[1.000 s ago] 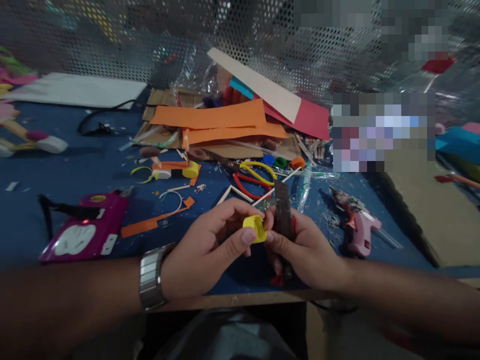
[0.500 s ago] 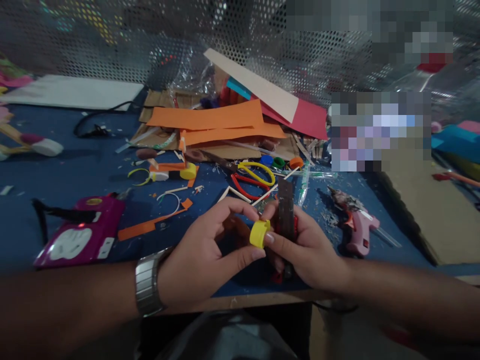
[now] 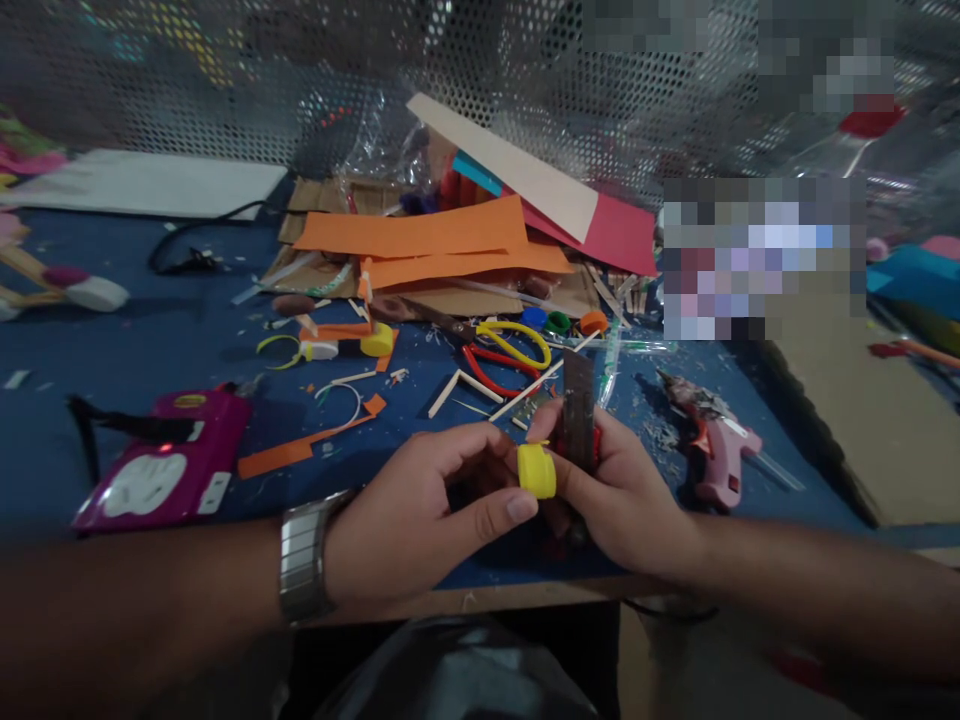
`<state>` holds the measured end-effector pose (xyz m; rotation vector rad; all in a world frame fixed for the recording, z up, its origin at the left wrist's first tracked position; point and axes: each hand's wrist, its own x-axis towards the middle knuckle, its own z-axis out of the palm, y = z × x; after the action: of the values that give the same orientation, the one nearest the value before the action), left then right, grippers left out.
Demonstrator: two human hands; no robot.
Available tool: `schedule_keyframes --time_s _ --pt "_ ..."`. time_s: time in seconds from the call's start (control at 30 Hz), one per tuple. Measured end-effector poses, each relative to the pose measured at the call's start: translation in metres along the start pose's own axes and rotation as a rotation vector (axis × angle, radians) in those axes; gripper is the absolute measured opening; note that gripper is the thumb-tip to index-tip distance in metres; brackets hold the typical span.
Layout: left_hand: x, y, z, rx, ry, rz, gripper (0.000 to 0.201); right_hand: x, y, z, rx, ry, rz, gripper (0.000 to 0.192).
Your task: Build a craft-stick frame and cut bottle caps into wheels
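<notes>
A small yellow bottle cap [image 3: 537,471] is between my two hands, above the table's front edge. My left hand [image 3: 420,510] is curled, with its thumb and fingertips at the cap's left side; a metal watch is on that wrist. My right hand [image 3: 626,490] is wrapped round a dark, flat, blade-like tool [image 3: 578,408] that stands upright, with some red showing beside it. The right thumb reaches to the cap's right side, its tip hidden behind the cap. Scissors [image 3: 510,358] with yellow and red handles lie just beyond, near thin white sticks [image 3: 480,388].
A pink glue gun [image 3: 724,455] lies to the right, beside cardboard [image 3: 847,420]. At left is a purple box [image 3: 169,460] with a black cable. Orange sheets [image 3: 420,235], blue, green and orange caps [image 3: 557,322], and paper scraps lie further back.
The yellow cap has shifted slightly right and turned, so its side now faces me. My left hand has moved a little right with it. The dark tool has tilted slightly.
</notes>
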<state>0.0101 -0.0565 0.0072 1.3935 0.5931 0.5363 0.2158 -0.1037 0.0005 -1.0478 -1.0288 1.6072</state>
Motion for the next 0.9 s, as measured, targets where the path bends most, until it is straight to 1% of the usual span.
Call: schedule_keyframes --time_s 0.1,0.2,0.33,0.5,0.6,0.7,0.77,0.83,0.9 --pt "-0.0011 0.0008 -0.0008 0.012 -0.013 0.020 0.039 -0.0013 -0.0004 0.0001 -0.017 -0.011 0.003 0.027" --pt "-0.0024 -0.0002 -0.0019 0.059 -0.005 0.029 0.039 -0.0025 -0.0014 0.0005 -0.052 -0.010 -0.010 0.027" --pt "-0.0035 -0.0018 -0.0035 0.107 -0.024 0.072 0.040 -0.0033 -0.0026 0.0009 -0.091 -0.022 -0.028 0.026" --pt "-0.0038 -0.0022 -0.0018 0.166 0.009 0.039 0.039 -0.0029 -0.0010 -0.0013 -0.121 -0.016 -0.095 0.025" --pt "-0.0028 -0.0010 -0.0007 0.054 0.046 0.035 0.037 -0.0037 0.0009 -0.0030 -0.057 -0.078 -0.075 0.027" --pt "-0.0009 -0.0009 -0.0016 -0.056 0.116 0.047 0.036 -0.0053 0.0022 -0.0037 0.067 -0.143 -0.063 0.038" --pt "0.0001 -0.0023 -0.0024 -0.091 0.182 0.065 0.035 -0.0064 0.0020 -0.0037 0.109 -0.147 -0.077 0.045" --pt "0.0004 -0.0043 -0.0030 -0.128 0.230 0.094 0.034 -0.0076 0.0012 -0.0039 0.094 -0.139 -0.105 0.046" --pt "0.0000 -0.0060 -0.0033 -0.142 0.242 0.129 0.036 -0.0090 0.0006 -0.0043 0.053 -0.121 -0.158 0.044"
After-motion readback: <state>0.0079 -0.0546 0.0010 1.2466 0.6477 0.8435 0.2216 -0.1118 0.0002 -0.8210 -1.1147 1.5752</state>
